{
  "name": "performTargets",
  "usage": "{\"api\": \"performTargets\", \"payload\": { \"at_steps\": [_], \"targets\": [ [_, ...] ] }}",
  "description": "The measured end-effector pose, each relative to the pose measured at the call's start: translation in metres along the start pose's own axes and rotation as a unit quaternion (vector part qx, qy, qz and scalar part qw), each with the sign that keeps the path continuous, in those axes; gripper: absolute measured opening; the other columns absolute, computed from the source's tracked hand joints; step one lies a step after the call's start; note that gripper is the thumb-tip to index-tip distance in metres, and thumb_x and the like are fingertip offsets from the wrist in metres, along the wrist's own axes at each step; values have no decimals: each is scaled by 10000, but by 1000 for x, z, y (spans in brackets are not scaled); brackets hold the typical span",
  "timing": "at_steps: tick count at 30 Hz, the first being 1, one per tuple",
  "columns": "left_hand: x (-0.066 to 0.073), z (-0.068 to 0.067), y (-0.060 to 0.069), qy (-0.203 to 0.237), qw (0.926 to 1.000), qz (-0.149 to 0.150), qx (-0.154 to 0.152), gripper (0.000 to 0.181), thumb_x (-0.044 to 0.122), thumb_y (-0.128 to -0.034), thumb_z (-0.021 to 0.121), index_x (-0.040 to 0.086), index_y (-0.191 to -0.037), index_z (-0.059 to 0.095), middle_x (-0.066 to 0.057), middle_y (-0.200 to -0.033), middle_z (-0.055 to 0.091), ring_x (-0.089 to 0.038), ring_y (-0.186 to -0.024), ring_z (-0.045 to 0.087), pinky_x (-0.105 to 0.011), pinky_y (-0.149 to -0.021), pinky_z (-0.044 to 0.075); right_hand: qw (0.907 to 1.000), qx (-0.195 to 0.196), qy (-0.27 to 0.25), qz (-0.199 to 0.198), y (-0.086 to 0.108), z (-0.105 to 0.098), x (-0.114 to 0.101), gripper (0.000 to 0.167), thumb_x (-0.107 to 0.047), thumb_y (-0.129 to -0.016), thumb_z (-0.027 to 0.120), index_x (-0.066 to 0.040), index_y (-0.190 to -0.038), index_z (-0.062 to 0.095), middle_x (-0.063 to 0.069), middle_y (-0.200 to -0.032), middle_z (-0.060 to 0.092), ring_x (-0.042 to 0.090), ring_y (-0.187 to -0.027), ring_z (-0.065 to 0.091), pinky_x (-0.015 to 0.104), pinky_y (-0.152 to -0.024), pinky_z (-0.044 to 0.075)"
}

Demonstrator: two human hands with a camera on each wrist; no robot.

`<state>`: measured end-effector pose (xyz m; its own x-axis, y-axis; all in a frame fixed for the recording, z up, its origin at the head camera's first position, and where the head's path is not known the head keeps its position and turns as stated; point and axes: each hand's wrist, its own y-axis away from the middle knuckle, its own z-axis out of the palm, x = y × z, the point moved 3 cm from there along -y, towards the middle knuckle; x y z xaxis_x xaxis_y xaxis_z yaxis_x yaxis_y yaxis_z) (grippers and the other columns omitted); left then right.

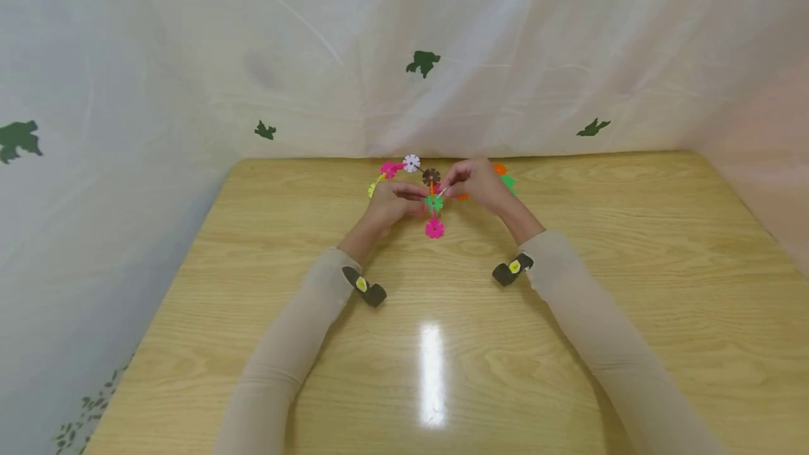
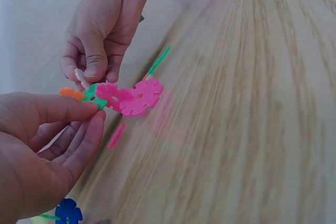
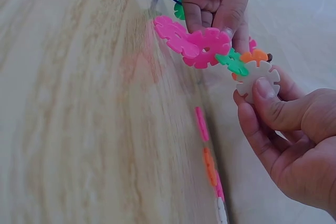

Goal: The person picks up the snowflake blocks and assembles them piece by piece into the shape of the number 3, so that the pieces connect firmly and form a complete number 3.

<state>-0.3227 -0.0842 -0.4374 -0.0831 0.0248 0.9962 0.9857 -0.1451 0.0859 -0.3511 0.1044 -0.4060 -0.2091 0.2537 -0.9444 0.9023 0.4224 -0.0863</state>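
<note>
Notched plastic flower discs are joined into a chain in front of me. My left hand [image 1: 392,203] pinches the chain at a green disc [image 2: 90,94], thumb on top and fingers below. Between the thumb and fingers of my right hand [image 1: 480,182] is a white disc [image 3: 260,82], set against the green disc; whether its slot is engaged I cannot tell. An orange disc [image 3: 254,56] sits beside the green one. Two pink discs [image 3: 206,48] hang from the green disc's other side. Farther along, the head view shows a brown disc [image 1: 431,176] and another white disc [image 1: 411,163].
Loose pink [image 3: 201,123] and orange pieces [image 3: 209,165] lie near the back edge of the wooden table [image 1: 253,244]. Orange [image 1: 499,170] and green pieces [image 1: 508,182] rest behind my right hand. A blue disc [image 2: 68,212] shows below my left. A pale curtain [image 1: 316,55] hangs behind.
</note>
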Motion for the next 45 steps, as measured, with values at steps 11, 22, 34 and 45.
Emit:
{"api": "performTargets", "payload": {
  "at_steps": [11, 22, 34, 45],
  "targets": [
    [-1, 2, 3, 70, 9999, 86, 17, 326, -199, -767, 717, -158, -1090, 704, 23, -779, 723, -77, -732, 682, -184, -646, 591, 9999, 7, 88, -51, 0, 2, 1, 30, 144, -872, 688, 123, -856, 703, 118, -826, 743, 76, -668, 618, 198, -636, 545],
    [-1, 2, 5, 175, 9998, 64, 79, 343, -213, -768, 695, -166, -1108, 691, 19, -784, 728, -79, -729, 686, -185, -651, 593, 9996, 51, 261, 49, -1, 4, 4, 62, 134, -877, 690, 88, -859, 728, 22, -780, 733, 93, -710, 645, 211, -669, 568],
    [1, 1, 5, 289, 9996, 34, 72, 347, -223, -766, 686, -180, -1110, 676, 30, -780, 729, -87, -722, 686, -192, -655, 602, 9998, 119, 148, -1, 0, 5, -1, 34, 134, -885, 681, 158, -903, 697, 49, -804, 736, 64, -717, 655, 182, -692, 568],
    [5, 2, 7, 328, 9994, -57, 106, 315, -190, -795, 684, -177, -1110, 681, 41, -761, 722, -102, -694, 682, -204, -654, 602, 9994, 160, -23, -307, 0, 5, -3, 36, 141, -882, 682, 149, -847, 688, 2, -771, 719, 74, -708, 667, 217, -700, 591]
  ]
}}
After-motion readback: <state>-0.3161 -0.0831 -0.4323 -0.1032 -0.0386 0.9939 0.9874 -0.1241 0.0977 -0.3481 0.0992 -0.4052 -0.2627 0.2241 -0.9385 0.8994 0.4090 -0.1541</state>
